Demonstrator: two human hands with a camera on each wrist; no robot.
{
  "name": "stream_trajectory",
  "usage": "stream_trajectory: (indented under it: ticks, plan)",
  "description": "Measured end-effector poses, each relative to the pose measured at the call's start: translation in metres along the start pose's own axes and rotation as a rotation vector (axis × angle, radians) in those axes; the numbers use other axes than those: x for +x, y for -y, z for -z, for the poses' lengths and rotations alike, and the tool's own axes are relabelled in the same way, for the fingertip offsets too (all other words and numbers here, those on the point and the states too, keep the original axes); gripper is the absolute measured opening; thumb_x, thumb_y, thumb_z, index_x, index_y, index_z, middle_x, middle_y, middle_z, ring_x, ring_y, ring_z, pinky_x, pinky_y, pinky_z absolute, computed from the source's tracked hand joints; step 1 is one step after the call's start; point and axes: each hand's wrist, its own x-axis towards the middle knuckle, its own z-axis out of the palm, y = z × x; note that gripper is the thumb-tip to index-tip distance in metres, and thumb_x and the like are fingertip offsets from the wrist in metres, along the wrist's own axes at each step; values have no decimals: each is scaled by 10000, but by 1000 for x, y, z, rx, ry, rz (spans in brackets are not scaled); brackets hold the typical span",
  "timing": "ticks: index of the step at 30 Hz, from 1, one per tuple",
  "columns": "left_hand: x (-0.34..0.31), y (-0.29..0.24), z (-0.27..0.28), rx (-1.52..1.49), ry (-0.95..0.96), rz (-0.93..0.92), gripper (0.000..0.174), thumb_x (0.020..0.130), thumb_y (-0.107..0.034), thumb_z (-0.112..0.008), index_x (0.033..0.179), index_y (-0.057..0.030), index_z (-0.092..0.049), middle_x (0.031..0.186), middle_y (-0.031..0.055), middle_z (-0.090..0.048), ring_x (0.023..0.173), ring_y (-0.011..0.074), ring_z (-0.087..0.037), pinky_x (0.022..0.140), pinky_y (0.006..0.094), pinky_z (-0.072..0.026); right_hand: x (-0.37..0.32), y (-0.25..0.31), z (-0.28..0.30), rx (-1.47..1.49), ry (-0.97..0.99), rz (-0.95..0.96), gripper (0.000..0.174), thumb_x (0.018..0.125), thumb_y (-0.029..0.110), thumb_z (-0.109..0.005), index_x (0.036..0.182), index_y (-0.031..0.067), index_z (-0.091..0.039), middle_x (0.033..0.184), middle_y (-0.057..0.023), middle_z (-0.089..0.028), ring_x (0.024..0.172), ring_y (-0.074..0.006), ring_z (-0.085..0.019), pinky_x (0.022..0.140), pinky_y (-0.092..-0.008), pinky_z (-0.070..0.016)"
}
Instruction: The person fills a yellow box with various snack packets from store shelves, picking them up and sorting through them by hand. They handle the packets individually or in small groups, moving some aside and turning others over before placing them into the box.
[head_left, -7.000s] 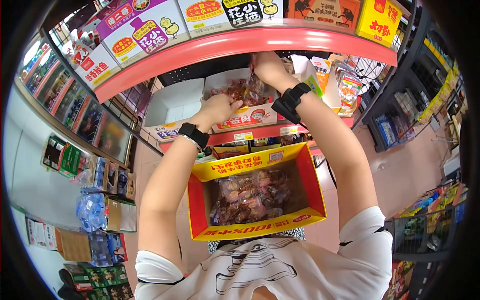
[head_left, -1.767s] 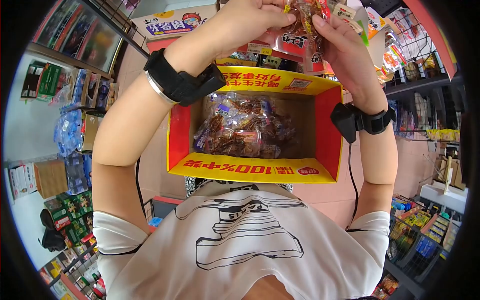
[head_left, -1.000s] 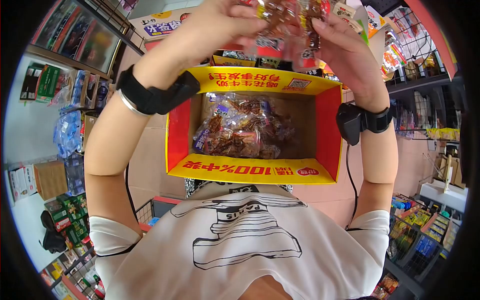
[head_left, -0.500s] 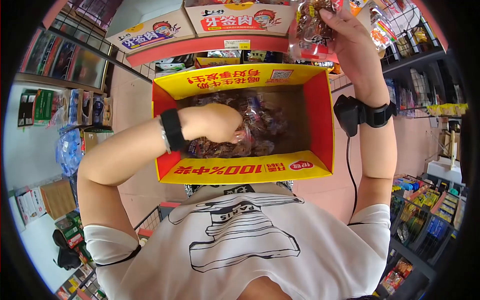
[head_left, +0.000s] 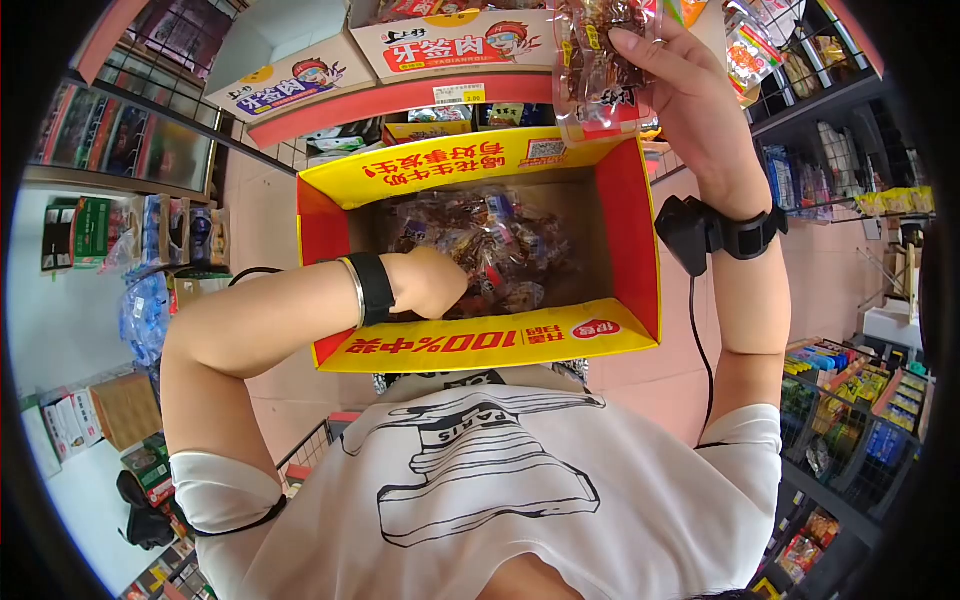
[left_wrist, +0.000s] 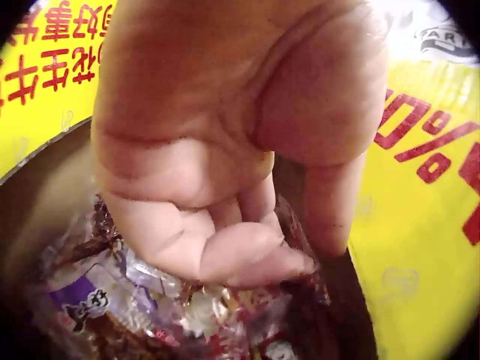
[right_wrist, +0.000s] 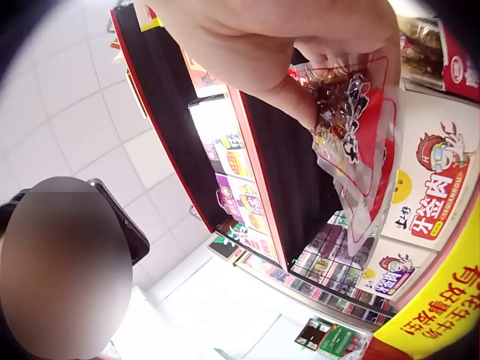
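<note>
Clear red-trimmed snack packet (head_left: 597, 70), upright, raised by the far wall of a yellow-and-red box (head_left: 480, 345) of heaped wrapped snacks (head_left: 490, 250).

Red-edged metal shelf (head_left: 400, 98) above, yellow price tag (head_left: 458, 94) clipped to front lip. On shelf: white display carton with cartoon face and red lettering (head_left: 460, 45); just beside it, to left, second white carton with blue lettering (head_left: 285, 85). Black wire rack (head_left: 800, 60) at far right, hung with small snack bags. Pinkish tiled floor (head_left: 830, 290) below. At left on floor: shrink-wrapped pack of water bottles (head_left: 145, 310), green cartons (head_left: 92, 225) near it, brown cardboard box (head_left: 120, 405) closer in. Low wire baskets of colourful packets (head_left: 850, 400) at lower right.
</note>
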Motion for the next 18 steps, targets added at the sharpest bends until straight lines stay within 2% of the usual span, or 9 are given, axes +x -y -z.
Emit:
stream_trajectory:
  ticks: [2,6,8,11,13,15,16,17,18]
  plan:
    - [2,-2,-6,-1,-45,50,179,724,-135,-608,792,18,-670,813,165,-656,766,341,-633,623,433,-496,0,-1,-1,-2,-26,-9,301,857,76,-567,1145,3,-521,1001,-53,-635,843,-121,-608,731,-237,-484]
    - [-1,-1,-8,68,-132,27,164,718,-117,-592,785,10,-669,809,176,-652,778,348,-634,635,433,-496,-4,-1,1,-14,-23,-16,295,857,73,-565,1142,6,-526,1002,-50,-635,845,-122,-606,734,-239,-483]
    - [-19,-4,13,42,-193,89,151,689,-100,-572,804,-42,-653,799,162,-643,768,349,-625,653,446,-488,-3,-3,0,-1,-39,13,295,857,77,-565,1141,6,-528,999,-50,-634,849,-122,-604,740,-240,-480]
    - [-51,-10,59,-42,-282,207,162,723,-112,-582,872,-69,-630,826,170,-638,795,373,-608,671,432,-485,-4,-1,2,-7,-59,16,294,860,88,-564,1141,6,-532,992,-45,-633,854,-117,-600,760,-241,-473]
    - [-72,-5,77,-209,-502,227,258,761,-103,-584,1018,-101,-608,913,182,-627,859,319,-613,732,397,-480,-4,-1,4,-25,-65,-7,294,863,95,-562,1142,6,-535,989,-40,-632,854,-112,-597,774,-241,-468]
    - [-93,10,88,-481,-713,47,354,826,-87,-561,1178,-97,-538,993,123,-628,895,202,-600,776,324,-461,0,-9,8,63,-106,14,309,873,134,-550,1142,-16,-531,1010,-111,-624,896,-203,-600,819,-302,-464]
    - [-98,14,89,-832,-787,-94,381,847,-94,-554,1224,-81,-500,1009,81,-621,887,152,-581,779,296,-452,4,-16,16,67,-104,18,309,873,134,-550,1142,-16,-531,1010,-111,-624,896,-203,-600,819,-302,-464]
    - [-106,19,91,-1179,-852,-241,411,869,-101,-547,1270,-65,-463,1025,39,-614,880,102,-561,781,267,-442,10,-23,30,47,-33,41,257,877,147,-550,1091,7,-532,968,-72,-621,871,-159,-607,774,-301,-502]
    - [-119,30,98,-1033,-884,-105,391,903,-148,-523,1267,-28,-444,954,-15,-602,815,69,-541,744,228,-432,14,-26,33,27,40,71,208,880,160,-550,1041,30,-532,927,-32,-617,846,-116,-613,729,-301,-540]
